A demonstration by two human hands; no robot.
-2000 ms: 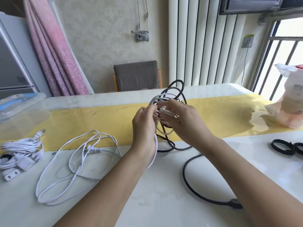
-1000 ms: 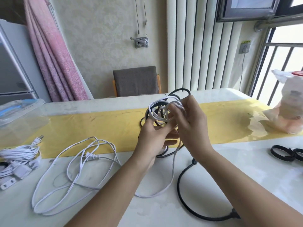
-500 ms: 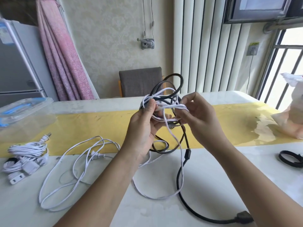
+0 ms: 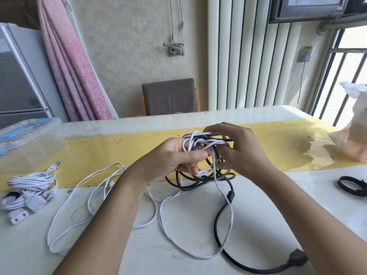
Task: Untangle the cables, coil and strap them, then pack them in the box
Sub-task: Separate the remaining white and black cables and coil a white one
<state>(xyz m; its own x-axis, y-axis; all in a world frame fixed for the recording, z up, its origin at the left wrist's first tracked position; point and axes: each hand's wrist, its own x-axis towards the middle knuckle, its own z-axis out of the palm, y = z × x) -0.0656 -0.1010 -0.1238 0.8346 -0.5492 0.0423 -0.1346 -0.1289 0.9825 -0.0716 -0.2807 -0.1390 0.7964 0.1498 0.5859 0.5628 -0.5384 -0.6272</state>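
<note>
A tangle of white cable (image 4: 200, 142) and black cable (image 4: 202, 178) is held up over the table's middle. My left hand (image 4: 168, 161) grips white loops on its left side. My right hand (image 4: 240, 149) pinches the strands at its top right. A white loop (image 4: 184, 249) hangs from the tangle down onto the table. The black cable runs along the table to a plug (image 4: 296, 260) at the front right. A bundled white cable (image 4: 29, 187) with plugs lies at the far left. The clear plastic box (image 4: 27, 141) stands at the back left.
Loose white cable (image 4: 79, 203) sprawls left of my left arm. Black straps (image 4: 351, 185) lie at the right edge. A yellow runner (image 4: 119, 149) crosses the white table. A plastic bag (image 4: 355, 132) sits at the far right. A chair (image 4: 168, 96) stands behind the table.
Both hands have lowered the tangle towards the table. More white cable lies slack on the table in front. The black loops that stood above the hands have dropped down.
</note>
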